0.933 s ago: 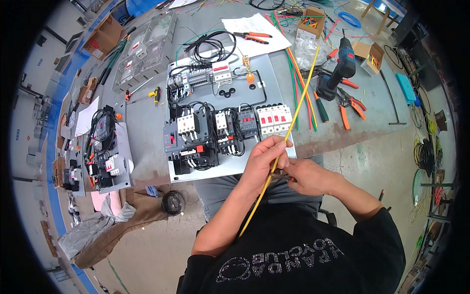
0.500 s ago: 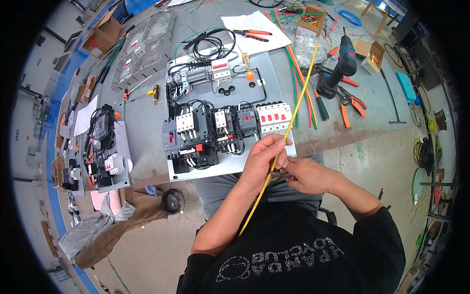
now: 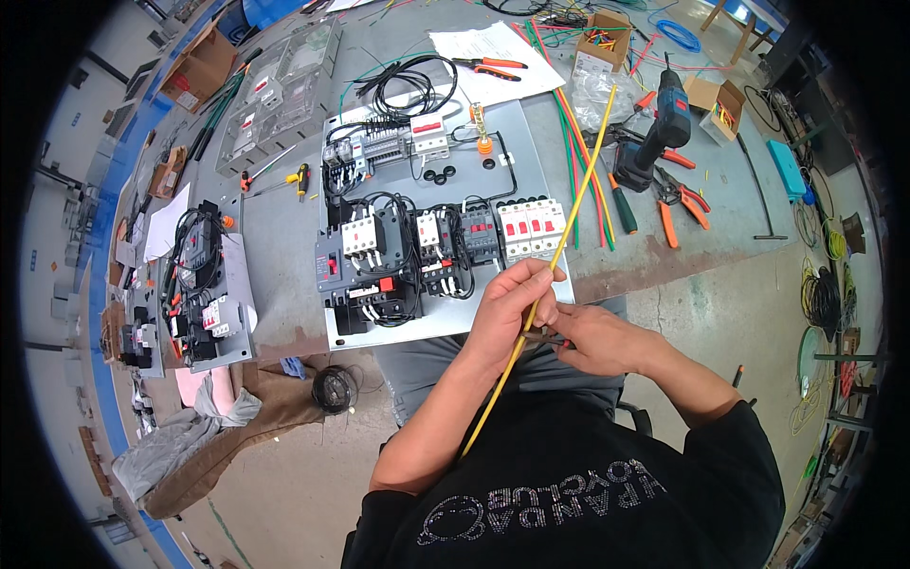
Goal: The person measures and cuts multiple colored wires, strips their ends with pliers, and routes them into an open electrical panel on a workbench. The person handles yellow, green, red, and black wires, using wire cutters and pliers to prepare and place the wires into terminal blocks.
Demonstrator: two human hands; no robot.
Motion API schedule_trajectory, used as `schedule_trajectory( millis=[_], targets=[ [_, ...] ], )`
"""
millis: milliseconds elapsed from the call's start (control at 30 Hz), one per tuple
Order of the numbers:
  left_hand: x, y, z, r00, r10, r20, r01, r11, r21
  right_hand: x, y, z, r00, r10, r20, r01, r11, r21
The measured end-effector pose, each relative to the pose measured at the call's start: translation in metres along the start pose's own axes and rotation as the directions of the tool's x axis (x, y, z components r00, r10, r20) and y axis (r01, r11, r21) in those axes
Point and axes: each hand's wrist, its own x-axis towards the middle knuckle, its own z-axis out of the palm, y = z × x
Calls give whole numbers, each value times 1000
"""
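My left hand (image 3: 517, 302) is closed, pinching a long yellow wire (image 3: 590, 175) between thumb and fingers. The wire slants from over the bench down past my forearm to my black shirt. Close against it, my right hand (image 3: 607, 339) grips a pair of pliers (image 3: 540, 337). Their dark metal end meets the wire just below my left fingers, and a bit of red handle shows; my fist hides the rest. Both hands are over my lap, at the front edge of a metal mounting plate (image 3: 529, 161) carrying a row of white breakers (image 3: 529, 229), contactors (image 3: 361, 235) and black wiring.
Right of the plate lie red, green and yellow wires (image 3: 573, 161), a cordless drill (image 3: 659, 128), a screwdriver (image 3: 622, 204) and orange-handled pliers (image 3: 681, 199). Papers (image 3: 498, 57) and a black cable coil (image 3: 403, 90) lie behind it. Another wired plate (image 3: 237, 284) stands on the left.
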Motion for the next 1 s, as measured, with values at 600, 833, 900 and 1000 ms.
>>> schedule_trajectory(
  millis=[600,833,900,1000],
  targets=[
    [2,1,0,1000,-3,7,3,1000,3,-1,0,-1,1000,13,-8,-13,1000,15],
    [1,0,-1,1000,-7,10,8,1000,-12,1,2,1,1000,23,9,-23,999,32],
    [1,0,-2,1000,-9,5,9,1000,-13,1,2,1,999,27,17,-27,999,21],
    [0,0,-2,1000,-8,2,8,1000,-17,1,0,0,999,24,25,-24,999,29]
  ],
)
